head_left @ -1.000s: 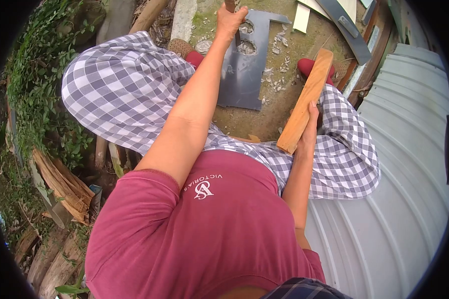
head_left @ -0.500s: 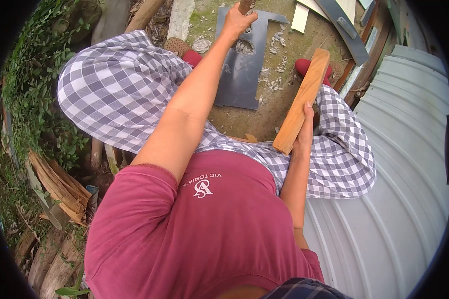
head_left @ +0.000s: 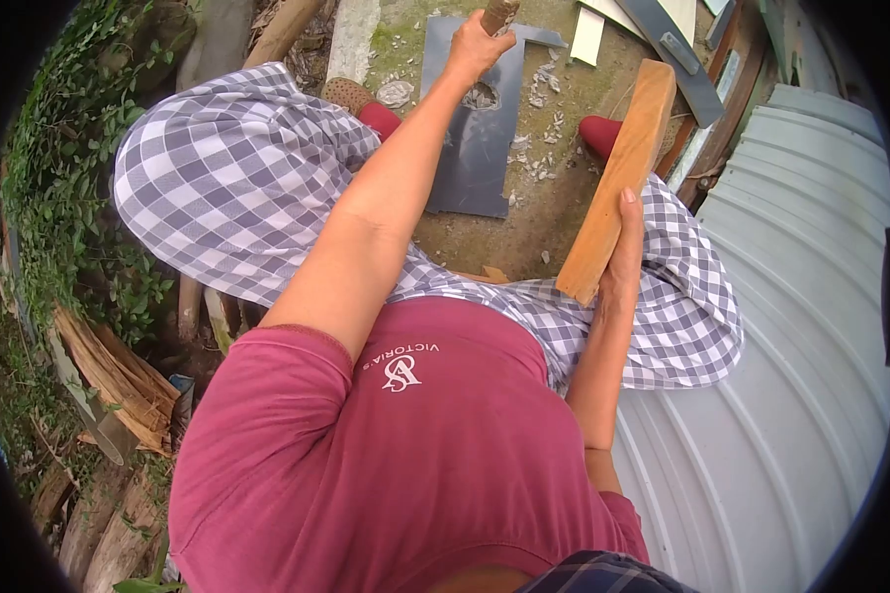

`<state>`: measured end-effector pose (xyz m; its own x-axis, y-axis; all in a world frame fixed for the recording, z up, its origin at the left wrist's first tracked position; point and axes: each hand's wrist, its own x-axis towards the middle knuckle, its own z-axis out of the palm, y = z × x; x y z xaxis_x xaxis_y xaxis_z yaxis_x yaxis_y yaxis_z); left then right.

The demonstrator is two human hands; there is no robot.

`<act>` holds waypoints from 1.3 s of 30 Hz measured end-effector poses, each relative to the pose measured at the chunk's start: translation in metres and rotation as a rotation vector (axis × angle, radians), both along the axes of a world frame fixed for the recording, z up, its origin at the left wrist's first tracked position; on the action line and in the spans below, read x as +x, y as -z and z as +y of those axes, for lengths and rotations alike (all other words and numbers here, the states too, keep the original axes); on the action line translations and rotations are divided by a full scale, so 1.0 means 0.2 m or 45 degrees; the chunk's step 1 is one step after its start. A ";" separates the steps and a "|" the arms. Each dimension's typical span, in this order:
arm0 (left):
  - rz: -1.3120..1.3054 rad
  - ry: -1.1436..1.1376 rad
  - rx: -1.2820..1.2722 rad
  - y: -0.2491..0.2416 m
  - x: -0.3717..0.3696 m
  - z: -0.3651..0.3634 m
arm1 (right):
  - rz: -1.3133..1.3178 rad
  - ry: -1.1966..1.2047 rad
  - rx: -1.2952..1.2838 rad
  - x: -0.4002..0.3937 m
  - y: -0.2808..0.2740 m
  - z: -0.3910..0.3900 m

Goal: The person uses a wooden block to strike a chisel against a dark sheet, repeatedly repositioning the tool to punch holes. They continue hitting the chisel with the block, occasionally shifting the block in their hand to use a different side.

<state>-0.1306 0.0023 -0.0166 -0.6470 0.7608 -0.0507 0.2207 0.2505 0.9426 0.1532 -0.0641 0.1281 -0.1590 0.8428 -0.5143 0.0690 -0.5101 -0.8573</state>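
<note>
My right hand (head_left: 623, 242) grips a long, squared wooden block (head_left: 618, 183), its thumb lying along the near face. The block slants over my right leg, its far end pointing up and to the right. At the top of the view, my left hand (head_left: 480, 47) is closed round a brown wooden handle (head_left: 500, 14); its far end is out of frame, so the kind of tool cannot be told. Below that hand, a dark grey flat sheet (head_left: 475, 163) lies on the ground. A ragged hole (head_left: 481, 96) with pale bits in it shows in the sheet.
Pale chips (head_left: 546, 84) are scattered right of the sheet. Offcut strips (head_left: 674, 54) and a white piece (head_left: 587, 38) lie at the top right. Ribbed metal roofing (head_left: 761, 296) spans the right side. Split wood (head_left: 119, 376) and leafy plants (head_left: 69, 178) are on the left.
My right hand and the wooden block have shifted right and slightly up. My left hand has moved a little to the right, still holding the handle.
</note>
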 end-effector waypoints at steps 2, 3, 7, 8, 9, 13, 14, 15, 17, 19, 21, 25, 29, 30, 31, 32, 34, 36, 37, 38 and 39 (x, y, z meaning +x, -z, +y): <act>-0.024 -0.004 0.006 0.00 0.01 0.00 | -0.014 -0.018 0.068 -0.04 -0.13 0.08; -0.006 -0.006 -0.011 0.00 0.01 0.01 | 0.003 -0.037 0.142 -0.05 -0.19 0.14; 0.084 -0.013 0.009 -0.02 0.03 0.01 | 0.098 -0.087 0.202 -0.16 -0.50 0.27; 0.080 -0.006 0.008 -0.02 0.04 0.01 | 0.070 -0.116 0.331 -0.21 -0.56 0.30; 0.054 0.012 -0.005 -0.02 0.04 0.01 | 0.042 -0.144 0.461 -0.25 -0.60 0.33; 0.099 0.012 -0.010 0.01 0.04 0.02 | -0.118 -0.384 0.653 -0.41 -0.55 0.41; 0.100 0.029 -0.008 0.01 0.03 0.03 | -0.206 -0.488 0.737 -0.45 -0.44 0.43; 0.110 -0.007 -0.029 0.01 0.03 0.03 | -0.351 -0.645 0.616 -0.48 -0.28 0.43; 0.125 -0.008 -0.046 -0.01 0.04 0.03 | -0.495 -0.765 0.483 -0.52 -0.17 0.41; 0.097 -0.013 0.030 -0.03 0.02 0.04 | -0.392 -0.905 0.418 -0.55 -0.17 0.43; 0.072 -0.015 0.093 0.09 -0.02 0.02 | -0.334 -0.901 0.436 -0.55 -0.30 0.44; -0.014 0.064 0.026 -0.03 0.01 -0.01 | 0.223 -0.828 0.840 -0.65 -0.63 0.58; 0.083 0.007 0.121 0.13 0.00 0.02 | -0.118 -0.795 0.558 -0.68 -0.46 0.56; -0.018 0.038 0.141 0.19 -0.01 0.03 | -0.476 -1.012 0.435 -0.63 -0.31 0.52; -0.116 0.077 0.157 0.21 -0.02 0.04 | -0.448 -1.239 0.611 -0.60 -0.11 0.57; -0.109 0.097 0.160 0.18 -0.01 0.03 | -0.447 -1.218 0.614 -0.59 -0.13 0.57; -0.027 0.017 0.115 0.10 0.02 0.01 | -0.433 -1.103 0.557 -0.60 -0.20 0.58; -0.090 0.058 -0.043 0.12 0.02 -0.02 | -0.173 -1.034 0.376 -0.65 -0.52 0.56; -0.087 0.043 -0.022 0.12 0.01 0.00 | -0.117 -1.008 0.458 -0.66 -0.58 0.61; -0.085 0.028 -0.007 0.10 0.00 0.00 | -0.060 -0.980 0.533 -0.66 -0.61 0.63; -0.109 0.039 0.033 0.08 0.00 -0.01 | -0.057 -0.983 0.534 -0.68 -0.60 0.65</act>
